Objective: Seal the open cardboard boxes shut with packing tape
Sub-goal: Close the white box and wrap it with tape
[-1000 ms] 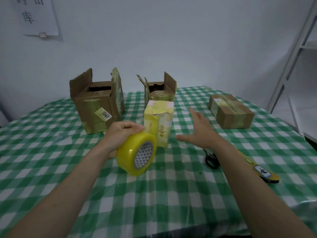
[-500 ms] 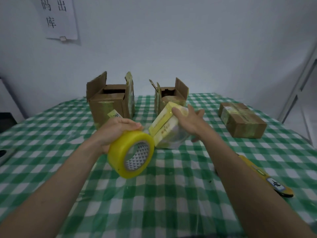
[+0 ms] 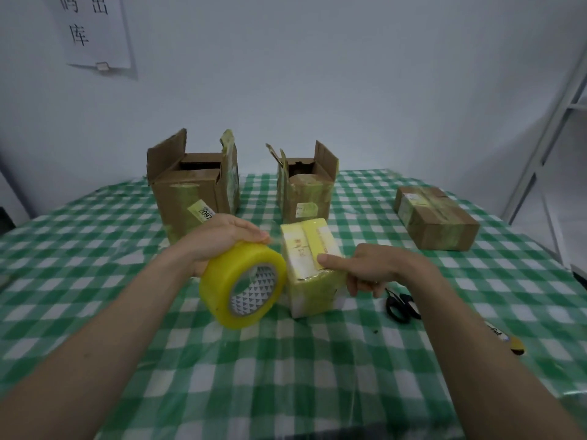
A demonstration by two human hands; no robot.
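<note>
the left hand (image 3: 219, 239) has its grip wrapped over the top of a big round roll of yellow packing tape (image 3: 243, 285). the roll is held up above the worktop (image 3: 286, 369), which has a green and white checked cloth on it. the hole of the roll faces the camera.

just to the right of the roll sits a small yellow box covered in tape (image 3: 313, 266). it rests on the worktop and almost touches the roll. the right hand (image 3: 371, 269) has its grip on this box: the thumb lies on the top and the other fingers curl down the right side.

behind them, two open brown cardboard boxes stand with their flaps up. the big open brown box (image 3: 193, 192) is on the left and the small open brown box (image 3: 305, 185) is in the middle. a flat brown box already taped shut (image 3: 436, 222) lies far to the right.

black scissors (image 3: 401, 306) lie near the right wrist. a yellow and black tool (image 3: 508, 339) peeks out by the right arm. a white paper sign (image 3: 92, 30) hangs on the wall.
</note>
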